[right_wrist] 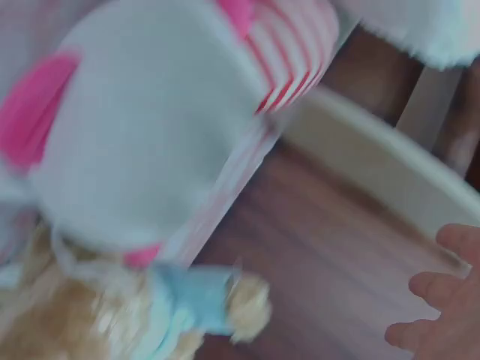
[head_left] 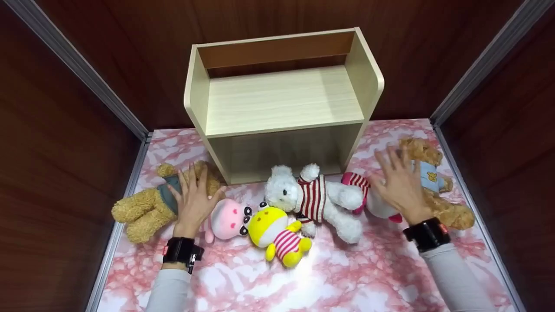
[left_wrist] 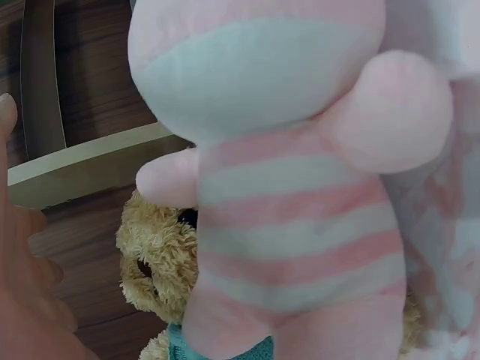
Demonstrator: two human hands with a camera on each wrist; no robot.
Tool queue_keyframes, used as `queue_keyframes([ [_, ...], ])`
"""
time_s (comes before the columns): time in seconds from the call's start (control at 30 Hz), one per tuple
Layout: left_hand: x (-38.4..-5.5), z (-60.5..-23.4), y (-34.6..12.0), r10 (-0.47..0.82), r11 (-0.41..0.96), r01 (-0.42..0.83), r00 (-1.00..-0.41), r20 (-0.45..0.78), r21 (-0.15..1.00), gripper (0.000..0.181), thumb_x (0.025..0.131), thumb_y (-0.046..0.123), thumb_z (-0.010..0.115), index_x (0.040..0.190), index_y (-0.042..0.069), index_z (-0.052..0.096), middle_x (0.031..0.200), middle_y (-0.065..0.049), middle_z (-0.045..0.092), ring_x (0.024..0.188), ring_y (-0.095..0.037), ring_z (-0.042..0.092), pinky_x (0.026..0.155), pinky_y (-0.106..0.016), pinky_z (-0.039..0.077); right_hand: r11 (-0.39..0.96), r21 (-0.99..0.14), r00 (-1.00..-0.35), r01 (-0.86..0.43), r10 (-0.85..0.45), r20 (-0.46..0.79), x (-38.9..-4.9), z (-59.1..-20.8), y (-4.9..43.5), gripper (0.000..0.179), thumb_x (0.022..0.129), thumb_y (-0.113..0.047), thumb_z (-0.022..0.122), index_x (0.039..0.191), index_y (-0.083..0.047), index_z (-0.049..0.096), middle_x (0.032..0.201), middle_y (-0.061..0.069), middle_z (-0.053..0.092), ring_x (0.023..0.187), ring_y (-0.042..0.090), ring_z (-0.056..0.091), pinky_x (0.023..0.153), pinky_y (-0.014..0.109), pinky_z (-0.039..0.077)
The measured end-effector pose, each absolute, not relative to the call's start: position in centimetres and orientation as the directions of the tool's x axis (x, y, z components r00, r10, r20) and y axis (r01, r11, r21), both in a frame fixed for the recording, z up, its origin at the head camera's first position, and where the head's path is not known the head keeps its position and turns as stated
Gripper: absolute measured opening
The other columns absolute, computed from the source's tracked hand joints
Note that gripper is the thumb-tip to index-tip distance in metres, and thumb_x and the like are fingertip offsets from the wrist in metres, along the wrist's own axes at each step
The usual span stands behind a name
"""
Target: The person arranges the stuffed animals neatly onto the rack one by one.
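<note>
My left hand (head_left: 195, 203), fingers spread, is over a tan teddy bear (head_left: 145, 210) in a dark green top. Just right of that hand lies a pink plush toy (head_left: 227, 219), whose striped body fills much of the left wrist view. On the other side, my right hand (head_left: 401, 190) is slightly blurred, its fingers stretched out between a white plush toy (head_left: 379, 208) with pink parts and a brown teddy bear (head_left: 455, 216) in a light blue shirt. Between the hands lie a yellow plush toy (head_left: 264, 227) and a white bear (head_left: 284, 190) in a striped sweater.
Behind the toys stands a pale wooden shelf (head_left: 282, 102) with an upper and a lower compartment. The toys lie on a pink-and-white marbled surface (head_left: 329, 281). Dark wood panels (head_left: 52, 173) with metal edge strips enclose the left, right and back.
</note>
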State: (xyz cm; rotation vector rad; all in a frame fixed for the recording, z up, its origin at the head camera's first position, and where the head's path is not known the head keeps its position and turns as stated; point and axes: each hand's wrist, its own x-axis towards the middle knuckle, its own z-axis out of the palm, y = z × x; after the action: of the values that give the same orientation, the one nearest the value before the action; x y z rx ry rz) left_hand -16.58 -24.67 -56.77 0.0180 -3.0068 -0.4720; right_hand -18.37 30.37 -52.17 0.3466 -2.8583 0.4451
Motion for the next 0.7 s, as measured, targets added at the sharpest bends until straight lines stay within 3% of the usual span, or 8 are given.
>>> queue_keyframes([
  [0.13,-16.2,-57.1,-24.4,-0.03,0.95,0.005,-0.994,0.108,0.312,0.092,0.097,0.069,0.054,0.166,0.016,0.024,0.171,-0.022,0.005,0.153,-0.049,-0.012,0.111,-0.083,-0.006,0.906,-0.296,-0.939,-0.303,-0.229,0.257,-17.9,-52.4,28.1,0.07,0.101,-0.054,0.054,0.155,-0.01,0.046,0.166,0.022,0.027,0.153,0.052,0.012,0.117,0.076,0.003],
  [0.23,-15.8,-57.3,-24.1,-0.033,0.949,0.003,-0.994,0.108,0.316,0.092,0.097,0.067,0.055,0.166,0.015,0.024,0.17,-0.024,0.009,0.153,-0.052,-0.008,0.111,-0.083,-0.003,0.888,-0.314,-0.926,-0.335,-0.247,0.287,-17.6,-52.8,26.2,0.064,0.101,-0.051,0.058,0.147,-0.007,0.055,0.157,0.024,0.043,0.146,0.051,0.033,0.116,0.074,0.019],
  [0.33,-15.4,-57.6,-23.8,-0.029,0.945,0.004,-0.995,0.097,0.327,0.093,0.097,0.066,0.056,0.165,0.013,0.024,0.17,-0.026,0.009,0.153,-0.054,-0.004,0.111,-0.083,-0.001,0.876,-0.297,-0.893,-0.38,-0.263,0.366,-17.6,-53.3,24.1,0.052,0.099,-0.044,0.065,0.133,-0.004,0.066,0.134,0.024,0.064,0.124,0.046,0.059,0.105,0.065,0.044],
  [0.4,-15.1,-57.9,-23.6,-0.022,0.943,0.01,-0.995,0.094,0.331,0.092,0.097,0.066,0.056,0.165,0.012,0.024,0.169,-0.026,0.008,0.153,-0.054,-0.002,0.112,-0.082,0.0,0.872,-0.269,-0.861,-0.409,-0.271,0.431,-17.7,-53.4,22.6,0.044,0.097,-0.038,0.07,0.123,-0.002,0.071,0.115,0.022,0.072,0.102,0.043,0.068,0.086,0.058,0.056],
  [0.5,-14.8,-58.3,-23.2,-0.009,0.943,0.023,-0.995,0.096,0.331,0.093,0.097,0.067,0.055,0.165,0.01,0.025,0.17,-0.026,0.009,0.153,-0.054,-0.001,0.113,-0.082,-0.001,0.861,-0.251,-0.838,-0.443,-0.298,0.458,-18.0,-53.4,20.6,0.041,0.095,-0.035,0.074,0.118,-0.001,0.072,0.105,0.021,0.074,0.087,0.04,0.07,0.068,0.051,0.059],
  [0.57,-14.5,-58.6,-22.9,-0.004,0.943,0.029,-0.995,0.1,0.332,0.092,0.098,0.066,0.055,0.164,0.01,0.026,0.17,-0.026,0.009,0.153,-0.054,-0.001,0.113,-0.081,-0.001,0.85,-0.267,-0.845,-0.455,-0.317,0.431,-18.2,-53.4,19.5,0.041,0.095,-0.035,0.075,0.116,-0.001,0.073,0.103,0.02,0.074,0.083,0.039,0.07,0.063,0.05,0.058],
  [0.7,-14.1,-59.0,-22.3,0.001,0.935,0.032,-0.996,0.087,0.352,0.093,0.097,0.069,0.053,0.165,0.011,0.026,0.171,-0.023,0.006,0.154,-0.052,-0.003,0.113,-0.081,-0.001,0.856,-0.283,-0.883,-0.432,-0.338,0.326,-18.7,-54.1,18.3,0.045,0.094,-0.04,0.077,0.113,0.001,0.072,0.101,0.021,0.073,0.083,0.04,0.07,0.068,0.053,0.058],
])
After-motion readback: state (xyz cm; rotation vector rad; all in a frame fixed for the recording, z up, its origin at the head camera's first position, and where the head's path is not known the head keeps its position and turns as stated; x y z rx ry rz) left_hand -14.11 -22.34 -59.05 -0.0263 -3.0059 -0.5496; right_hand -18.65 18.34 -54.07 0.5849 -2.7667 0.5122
